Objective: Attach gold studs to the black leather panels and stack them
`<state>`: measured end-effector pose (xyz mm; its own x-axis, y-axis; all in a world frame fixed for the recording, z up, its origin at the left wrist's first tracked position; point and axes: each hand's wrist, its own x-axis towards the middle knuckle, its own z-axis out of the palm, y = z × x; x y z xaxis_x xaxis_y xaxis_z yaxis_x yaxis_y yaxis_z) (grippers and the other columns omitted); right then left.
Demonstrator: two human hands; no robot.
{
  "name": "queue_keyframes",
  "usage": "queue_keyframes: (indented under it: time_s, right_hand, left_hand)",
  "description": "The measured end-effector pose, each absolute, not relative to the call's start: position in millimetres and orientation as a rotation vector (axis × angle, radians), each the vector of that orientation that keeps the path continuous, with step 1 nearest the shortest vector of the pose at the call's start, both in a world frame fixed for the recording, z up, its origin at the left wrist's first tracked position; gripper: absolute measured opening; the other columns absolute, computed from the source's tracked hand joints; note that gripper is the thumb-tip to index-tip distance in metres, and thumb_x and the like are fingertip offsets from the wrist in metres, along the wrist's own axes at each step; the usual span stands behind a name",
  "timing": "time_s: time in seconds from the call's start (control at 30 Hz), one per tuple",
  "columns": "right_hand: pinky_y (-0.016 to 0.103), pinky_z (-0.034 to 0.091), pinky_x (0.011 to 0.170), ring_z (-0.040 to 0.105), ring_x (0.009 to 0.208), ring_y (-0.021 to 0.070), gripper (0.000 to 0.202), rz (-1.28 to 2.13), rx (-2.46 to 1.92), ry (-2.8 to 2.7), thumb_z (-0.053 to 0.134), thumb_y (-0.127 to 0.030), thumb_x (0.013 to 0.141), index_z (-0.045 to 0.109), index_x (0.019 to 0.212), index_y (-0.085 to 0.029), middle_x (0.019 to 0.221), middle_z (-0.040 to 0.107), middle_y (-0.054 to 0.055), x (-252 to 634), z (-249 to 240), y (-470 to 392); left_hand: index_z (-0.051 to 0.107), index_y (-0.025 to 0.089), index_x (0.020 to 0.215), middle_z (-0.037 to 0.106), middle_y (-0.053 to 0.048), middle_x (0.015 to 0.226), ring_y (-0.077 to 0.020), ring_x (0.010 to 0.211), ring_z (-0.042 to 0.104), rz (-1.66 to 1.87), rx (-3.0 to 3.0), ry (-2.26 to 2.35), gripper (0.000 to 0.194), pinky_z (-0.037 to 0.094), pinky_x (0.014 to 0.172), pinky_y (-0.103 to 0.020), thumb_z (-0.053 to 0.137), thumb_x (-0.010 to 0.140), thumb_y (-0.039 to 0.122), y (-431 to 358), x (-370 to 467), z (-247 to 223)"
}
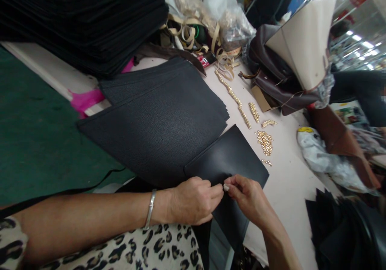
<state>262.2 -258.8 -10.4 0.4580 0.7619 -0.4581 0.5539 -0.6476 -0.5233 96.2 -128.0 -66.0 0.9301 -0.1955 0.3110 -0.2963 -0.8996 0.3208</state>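
A smooth black leather piece [223, 153] lies at the table's front edge, beside and partly over larger grained black panels [163, 117]. Above its lower part my left hand [193, 200], with a silver bracelet at the wrist, has its fingers pinched together, their tips meeting those of my right hand. My right hand [245, 193] is closed in a pinch too, with a small whitish thing [226, 187] at its fingertips. What my left fingers hold is hidden. Small gold metal pieces [264, 142] lie in a pile beyond the leather, with rows of gold pieces [233, 97] behind them.
A tall stack of black material [78, 20] fills the back left. Plastic bags [235, 24] and beige straps [187, 32] lie at the back. Dark brown and cream bags [280, 69] stand back right. More black pieces [328, 221] are at the lower right.
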Motion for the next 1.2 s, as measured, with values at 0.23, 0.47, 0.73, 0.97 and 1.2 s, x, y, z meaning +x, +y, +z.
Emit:
queue_keyframes:
  time_s: [0.23, 0.47, 0.73, 0.97, 1.2]
  right_hand:
    - [0.026, 0.041, 0.062, 0.061, 0.065, 0.0164, 0.017, 1.071, -2.437, -1.23, 0.054, -0.027, 0.091, 0.068, 0.083, -0.021, 0.069, 0.067, 0.0, 267.1, -5.4, -250.5]
    - [0.026, 0.043, 0.067, 0.061, 0.07, 0.0165, 0.021, 1.001, -2.348, -1.381, 0.049, -0.029, 0.097, 0.066, 0.087, -0.022, 0.077, 0.068, 0.002, 267.9, -4.1, -257.5]
    - [0.026, 0.043, 0.068, 0.059, 0.07, 0.0161, 0.021, 1.048, -2.369, -1.326, 0.051, -0.031, 0.097, 0.067, 0.086, -0.022, 0.077, 0.066, 0.001, 269.5, -4.6, -256.9]
    - [0.026, 0.042, 0.061, 0.058, 0.064, 0.0163, 0.02, 1.137, -2.459, -1.142, 0.056, -0.034, 0.092, 0.068, 0.083, -0.021, 0.07, 0.064, 0.001, 267.6, -1.2, -247.9]
    - [0.026, 0.044, 0.06, 0.059, 0.065, 0.0158, 0.024, 1.123, -2.45, -1.191, 0.052, -0.038, 0.095, 0.065, 0.083, -0.022, 0.073, 0.065, 0.001, 263.2, 3.1, -251.2]
  left_hand:
    - [0.061, 0.01, 0.121, 0.066, -0.006, 0.115, -0.0184, 0.071, 0.056, 0.378, 2.709, -0.34, 0.047, 0.046, 0.054, -0.035, 0.064, 0.087, 0.042, -128.3, 96.3, -67.1]
    - [0.064, 0.009, 0.119, 0.066, -0.009, 0.118, -0.0179, 0.07, 0.055, 0.395, 2.696, -0.351, 0.043, 0.047, 0.053, -0.034, 0.061, 0.09, 0.041, -127.5, 95.9, -66.1]
    - [0.064, 0.01, 0.12, 0.065, -0.009, 0.125, -0.0174, 0.071, 0.058, 0.436, 2.681, -0.324, 0.039, 0.048, 0.053, -0.033, 0.054, 0.093, 0.036, -129.3, 96.1, -70.2]
    - [0.065, 0.011, 0.118, 0.065, -0.009, 0.119, -0.0172, 0.069, 0.057, 0.421, 2.663, -0.333, 0.033, 0.046, 0.051, -0.033, 0.052, 0.094, 0.031, -129.1, 95.1, -70.7]
    - [0.065, 0.011, 0.118, 0.064, -0.012, 0.126, -0.0163, 0.071, 0.059, 0.475, 2.663, -0.328, 0.034, 0.045, 0.053, -0.032, 0.046, 0.095, 0.027, -131.6, 95.9, -75.1]
